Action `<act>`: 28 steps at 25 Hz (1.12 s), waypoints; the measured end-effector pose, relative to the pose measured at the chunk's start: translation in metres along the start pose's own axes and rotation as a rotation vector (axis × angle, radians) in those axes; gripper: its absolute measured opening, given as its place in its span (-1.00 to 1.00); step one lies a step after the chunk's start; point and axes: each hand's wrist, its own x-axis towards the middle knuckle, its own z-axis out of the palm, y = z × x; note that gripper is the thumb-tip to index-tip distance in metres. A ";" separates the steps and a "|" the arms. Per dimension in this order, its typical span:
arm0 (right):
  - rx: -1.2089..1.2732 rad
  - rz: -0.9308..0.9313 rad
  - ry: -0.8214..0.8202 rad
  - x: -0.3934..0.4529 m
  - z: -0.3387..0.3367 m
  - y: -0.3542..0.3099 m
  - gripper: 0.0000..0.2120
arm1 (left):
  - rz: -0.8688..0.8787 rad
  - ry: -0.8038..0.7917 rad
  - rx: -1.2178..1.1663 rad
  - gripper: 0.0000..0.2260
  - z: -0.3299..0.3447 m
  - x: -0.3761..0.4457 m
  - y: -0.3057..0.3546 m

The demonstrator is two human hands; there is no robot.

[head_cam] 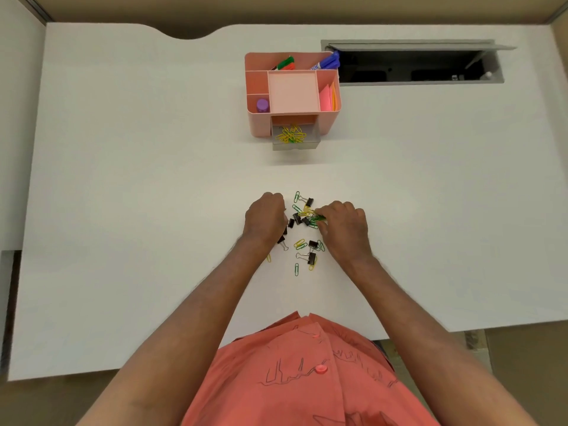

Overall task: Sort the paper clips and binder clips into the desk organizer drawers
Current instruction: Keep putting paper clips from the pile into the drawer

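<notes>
A: Both hands are down at the clip pile. Right hand has its grip pinched on a small bunch of green and yellow paper clips; left hand is curled into a loose fist, and I cannot tell whether it holds anything.

B: And the organizer?

A: Pink desk organizer stands farther back on the white table, well apart from the hands. Its clear drawer is pulled out, with yellow paper clips inside.

B: What about the loose pieces?

A: Black binder clips and green and yellow paper clips lie scattered between and just below the hands.

B: The surroundings?

A: An open grey cable hatch sits in the table, right of the organizer; tan floor shows past the edges.
</notes>
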 end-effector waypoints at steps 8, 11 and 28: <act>0.169 0.103 -0.029 -0.001 -0.007 0.004 -0.93 | 0.020 0.059 -0.213 -0.84 0.009 -0.006 -0.014; 0.369 0.151 -0.081 -0.005 -0.017 0.007 -0.93 | -0.018 0.062 -0.418 -0.86 0.006 -0.008 -0.021; 0.110 -0.138 0.095 0.147 -0.097 -0.041 -0.80 | 0.140 0.404 -0.688 -0.86 -0.086 0.011 0.006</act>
